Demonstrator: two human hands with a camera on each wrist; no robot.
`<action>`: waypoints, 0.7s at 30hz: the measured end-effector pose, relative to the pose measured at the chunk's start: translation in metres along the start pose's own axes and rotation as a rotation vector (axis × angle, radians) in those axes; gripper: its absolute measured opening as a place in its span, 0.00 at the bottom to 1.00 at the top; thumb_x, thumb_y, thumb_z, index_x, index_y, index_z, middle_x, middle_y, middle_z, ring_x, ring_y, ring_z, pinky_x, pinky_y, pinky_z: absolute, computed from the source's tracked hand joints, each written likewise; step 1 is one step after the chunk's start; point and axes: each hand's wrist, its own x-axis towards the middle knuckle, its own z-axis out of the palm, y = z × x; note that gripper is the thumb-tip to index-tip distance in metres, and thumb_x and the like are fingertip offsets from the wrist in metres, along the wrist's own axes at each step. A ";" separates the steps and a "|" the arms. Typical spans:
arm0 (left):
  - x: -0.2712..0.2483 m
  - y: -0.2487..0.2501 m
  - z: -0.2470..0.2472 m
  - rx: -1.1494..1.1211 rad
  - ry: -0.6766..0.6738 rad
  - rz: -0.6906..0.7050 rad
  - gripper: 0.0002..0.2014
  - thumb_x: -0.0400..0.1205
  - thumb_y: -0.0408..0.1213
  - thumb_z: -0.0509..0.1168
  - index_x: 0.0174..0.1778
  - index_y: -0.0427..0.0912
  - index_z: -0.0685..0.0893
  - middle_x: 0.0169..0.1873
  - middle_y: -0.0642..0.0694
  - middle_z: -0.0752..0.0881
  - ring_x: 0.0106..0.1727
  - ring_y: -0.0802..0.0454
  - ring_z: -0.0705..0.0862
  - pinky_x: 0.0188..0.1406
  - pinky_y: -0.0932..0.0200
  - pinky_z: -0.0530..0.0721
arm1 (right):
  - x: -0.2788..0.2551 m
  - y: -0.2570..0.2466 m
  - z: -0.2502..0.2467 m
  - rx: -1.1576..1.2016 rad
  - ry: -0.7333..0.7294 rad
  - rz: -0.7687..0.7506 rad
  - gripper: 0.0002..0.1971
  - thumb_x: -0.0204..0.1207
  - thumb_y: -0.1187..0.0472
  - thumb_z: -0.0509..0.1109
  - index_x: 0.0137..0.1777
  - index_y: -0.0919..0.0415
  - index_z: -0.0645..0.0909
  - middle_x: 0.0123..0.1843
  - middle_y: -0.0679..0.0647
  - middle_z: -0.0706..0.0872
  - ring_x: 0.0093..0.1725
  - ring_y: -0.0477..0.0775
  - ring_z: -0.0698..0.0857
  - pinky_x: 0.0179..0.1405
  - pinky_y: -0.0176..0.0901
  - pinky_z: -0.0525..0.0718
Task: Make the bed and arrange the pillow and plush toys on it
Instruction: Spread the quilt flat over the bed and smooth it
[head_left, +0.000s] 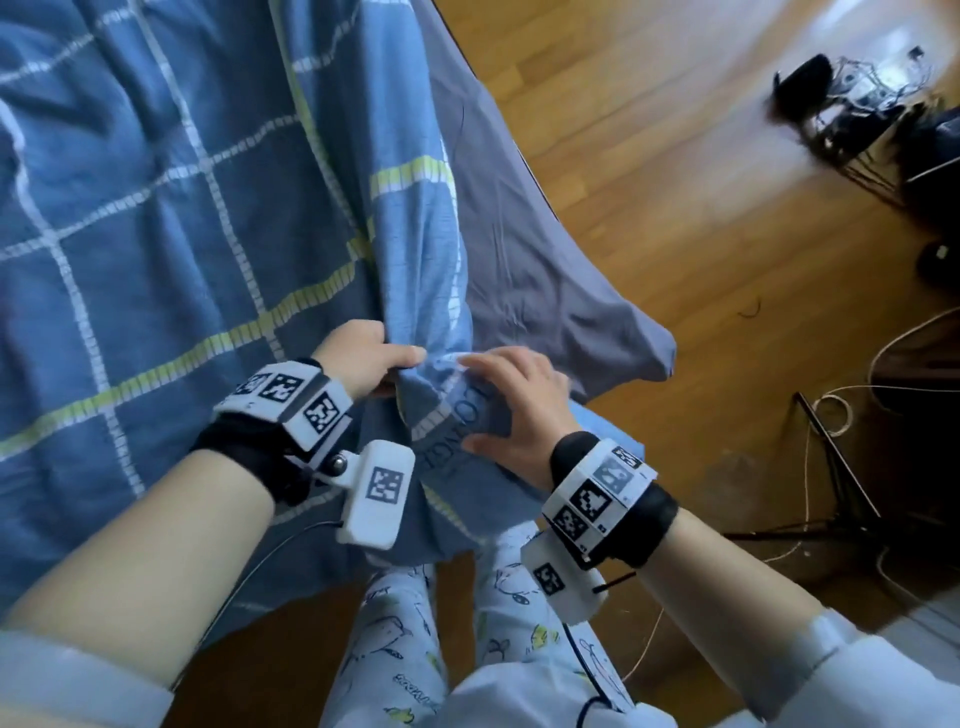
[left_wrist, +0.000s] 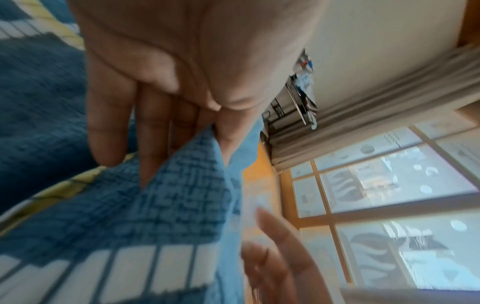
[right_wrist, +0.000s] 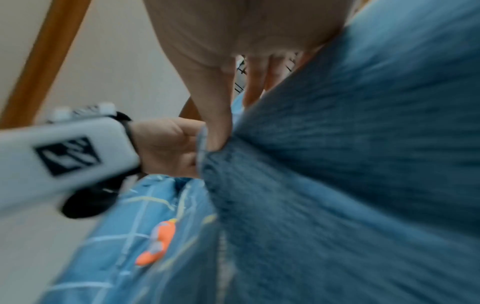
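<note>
A blue plaid duvet (head_left: 156, 208) with white and yellow lines covers the bed, over a grey sheet (head_left: 530, 260) that shows at the bed's near right corner. My left hand (head_left: 374, 358) grips a bunched fold near the duvet's corner, and in the left wrist view thumb and fingers (left_wrist: 213, 131) pinch the blue cloth (left_wrist: 168, 205). My right hand (head_left: 514, 400) holds the same corner just to the right, fingers on top and thumb below. The right wrist view shows this hand's thumb (right_wrist: 218, 131) pressed on the cloth (right_wrist: 337, 164). A small orange plush toy (right_wrist: 158, 242) lies further up the duvet.
A wooden floor (head_left: 675, 156) runs along the bed's right side. Dark equipment (head_left: 857, 104) stands at the far right, with cables and a tripod leg (head_left: 831, 467) nearer. A window (left_wrist: 389, 185) and curtain (left_wrist: 363, 113) lie beyond. I stand at the bed's foot in patterned trousers (head_left: 395, 639).
</note>
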 end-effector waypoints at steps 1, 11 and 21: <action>-0.004 -0.003 -0.004 -0.048 0.003 -0.003 0.10 0.80 0.28 0.64 0.33 0.41 0.79 0.22 0.51 0.87 0.24 0.58 0.86 0.24 0.69 0.85 | -0.002 0.004 -0.003 -0.081 -0.036 0.103 0.44 0.57 0.47 0.79 0.75 0.45 0.66 0.67 0.50 0.75 0.71 0.56 0.71 0.65 0.53 0.65; -0.025 0.053 0.044 -0.234 -0.088 0.291 0.10 0.83 0.24 0.58 0.43 0.43 0.80 0.17 0.61 0.85 0.20 0.69 0.83 0.21 0.74 0.81 | -0.035 0.044 -0.085 -0.030 0.064 0.407 0.22 0.64 0.50 0.77 0.59 0.50 0.78 0.54 0.56 0.88 0.56 0.61 0.85 0.45 0.47 0.81; -0.046 -0.039 0.071 0.462 -0.116 0.176 0.11 0.80 0.36 0.61 0.32 0.47 0.80 0.29 0.49 0.84 0.37 0.48 0.83 0.46 0.55 0.82 | -0.040 0.067 -0.062 0.013 0.060 0.588 0.13 0.77 0.61 0.66 0.60 0.56 0.80 0.47 0.54 0.84 0.48 0.56 0.83 0.35 0.32 0.71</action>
